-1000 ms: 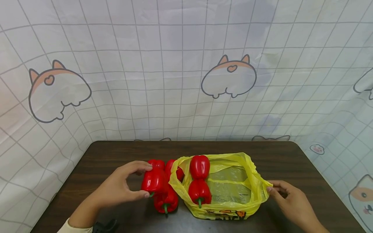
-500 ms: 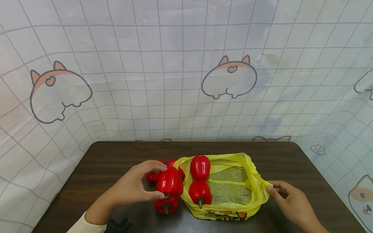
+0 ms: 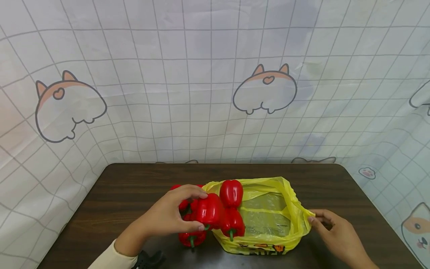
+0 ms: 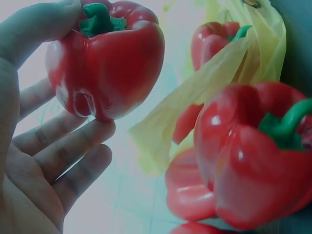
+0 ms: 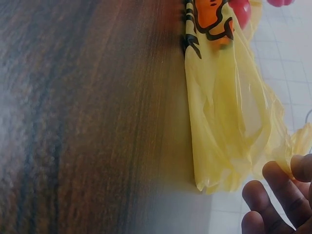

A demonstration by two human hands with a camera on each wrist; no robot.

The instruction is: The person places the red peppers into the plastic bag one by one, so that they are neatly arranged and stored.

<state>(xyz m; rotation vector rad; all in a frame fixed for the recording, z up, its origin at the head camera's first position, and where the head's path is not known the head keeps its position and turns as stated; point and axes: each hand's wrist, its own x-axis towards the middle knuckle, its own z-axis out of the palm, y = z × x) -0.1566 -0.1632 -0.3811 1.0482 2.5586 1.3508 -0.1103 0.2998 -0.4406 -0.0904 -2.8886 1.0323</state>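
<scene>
My left hand [image 3: 168, 213] grips a red bell pepper [image 3: 209, 211] between thumb and fingers, over the left rim of a yellow plastic bag [image 3: 289, 246]. In the left wrist view this bell pepper [image 4: 112, 63] has its green stem beside my thumb. Two more red peppers lie inside the bag, the far one [image 3: 231, 193] behind the near one [image 3: 233, 224]. At the bag's right corner my right hand [image 3: 337, 233] pinches the rim, drawing the mouth wide. The right wrist view shows thumb and index finger on the yellow plastic [image 5: 224, 117].
Several red peppers stand on the table left of the bag, partly behind my left hand; one [image 3: 192, 238] shows its green stem at the front. The dark wood table [image 3: 134, 179] meets a grid-patterned cloth [image 3: 188, 93] at the back.
My left hand has carried its bell pepper rightward, from above the loose peppers to the bag's left rim. The right hand stays on the bag's corner.
</scene>
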